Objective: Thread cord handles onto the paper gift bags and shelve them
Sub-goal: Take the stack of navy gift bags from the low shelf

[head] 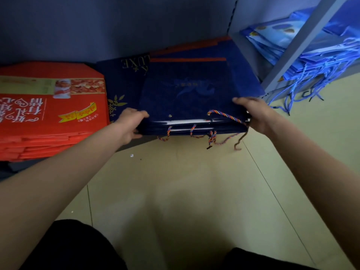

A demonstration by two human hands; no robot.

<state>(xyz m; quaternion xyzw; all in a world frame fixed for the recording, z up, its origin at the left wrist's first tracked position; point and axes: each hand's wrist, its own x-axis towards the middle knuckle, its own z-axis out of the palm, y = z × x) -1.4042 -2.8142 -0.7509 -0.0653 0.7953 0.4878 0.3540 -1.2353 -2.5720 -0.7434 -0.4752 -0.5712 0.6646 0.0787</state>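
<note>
A stack of flat dark navy paper gift bags [187,98] lies on the bottom shelf level against the blue back wall. Twisted multicoloured cord handles [224,114] hang out of the stack's near edge and trail toward the floor. My left hand [132,123] grips the near left corner of the stack, thumb on top. The near right corner is gripped by my right hand [253,114], next to one cord loop. More navy bags with orange edges [194,48] lie underneath and behind.
A pile of flat red printed bags [50,106] sits to the left. A grey shelf upright [298,43] stands at the right, with light blue bags [292,41] and dangling blue cords [303,84] behind it. Beige tiled floor [185,182] lies below; my dark-clothed knees are at the bottom.
</note>
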